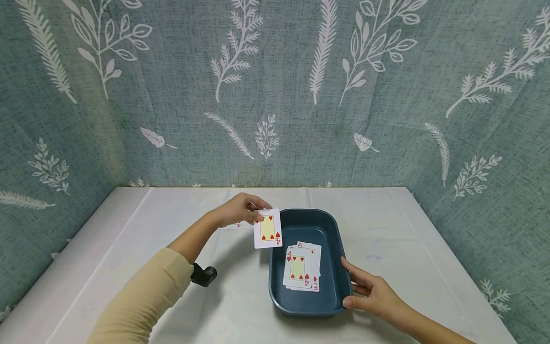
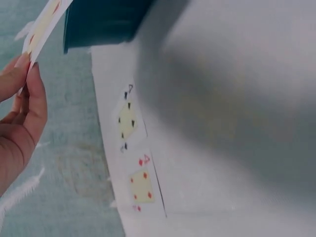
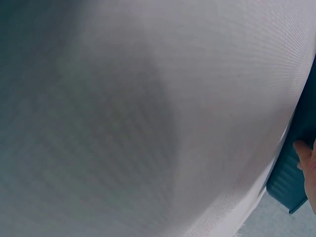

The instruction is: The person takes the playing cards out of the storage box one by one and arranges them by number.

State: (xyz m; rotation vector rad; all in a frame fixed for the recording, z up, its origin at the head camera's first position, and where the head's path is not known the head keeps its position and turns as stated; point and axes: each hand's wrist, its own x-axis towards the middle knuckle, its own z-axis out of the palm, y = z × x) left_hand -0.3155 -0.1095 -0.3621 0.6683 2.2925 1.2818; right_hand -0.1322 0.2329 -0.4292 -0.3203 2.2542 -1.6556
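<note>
My left hand [image 1: 242,210] pinches a playing card [image 1: 268,229] marked 4 with red hearts, upright beside the left rim of a dark blue tray [image 1: 309,306]. In the left wrist view, thumb and fingers hold that card [image 2: 42,29] by its edge. Inside the tray lies a loose pile of playing cards [image 1: 296,267], a 4 with hearts on top and parts of a 6 and a 5 showing. With thumb and fingers at the rim, my right hand [image 1: 374,294] holds the tray's right side; in the right wrist view only part of that hand [image 3: 308,170] shows.
Flat on the white-covered table [image 1: 408,267], behind my left hand, are a black-suited card [image 2: 127,121] and a red 4 of diamonds [image 2: 142,186]. A leaf-patterned green cloth [image 1: 292,119] stands along the back and sides. A black device [image 1: 204,275] sits on the left wrist.
</note>
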